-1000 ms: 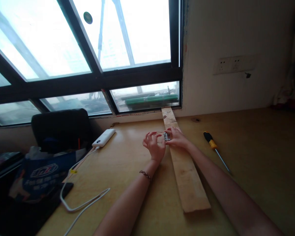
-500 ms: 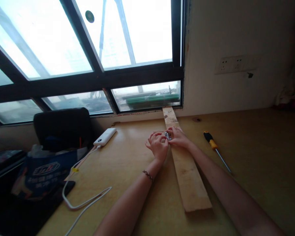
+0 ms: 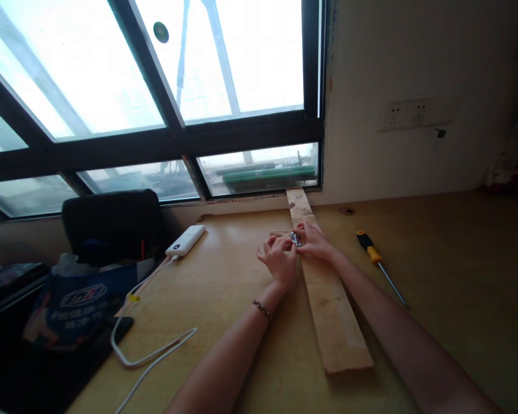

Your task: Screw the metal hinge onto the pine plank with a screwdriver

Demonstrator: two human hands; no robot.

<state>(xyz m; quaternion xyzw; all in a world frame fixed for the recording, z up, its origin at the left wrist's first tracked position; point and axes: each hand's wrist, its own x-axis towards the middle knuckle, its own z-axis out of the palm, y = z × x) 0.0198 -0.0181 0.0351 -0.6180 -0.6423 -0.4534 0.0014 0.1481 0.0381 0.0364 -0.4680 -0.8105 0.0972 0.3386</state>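
Observation:
A small silver metal plate with round holes [image 3: 296, 240] lies at the left edge of a long wooden plank [image 3: 336, 322], between my two hands. My left hand [image 3: 280, 261] pinches its near-left side with thumb and forefinger, the other fingers curled. My right hand [image 3: 315, 243] rests across the plank and grips the plate from the right. The fingers partly cover the plate, so its exact kind does not show. A short piece of wood [image 3: 278, 233] pokes out to the left of the plank, behind my left fingers.
To the right on the table [image 3: 453, 276] lies a yellow-and-black screwdriver [image 3: 373, 254]. A white power bank [image 3: 185, 240] with a white cable [image 3: 149, 363] sits left. Beyond are a black chair [image 3: 114, 224], a blue bag [image 3: 84, 299] and the window. A wall socket [image 3: 408, 114] is at right.
My left fingers have shifted slightly around the metal plate. Both hands stay at the same spot on the plank; the whole view has moved a little.

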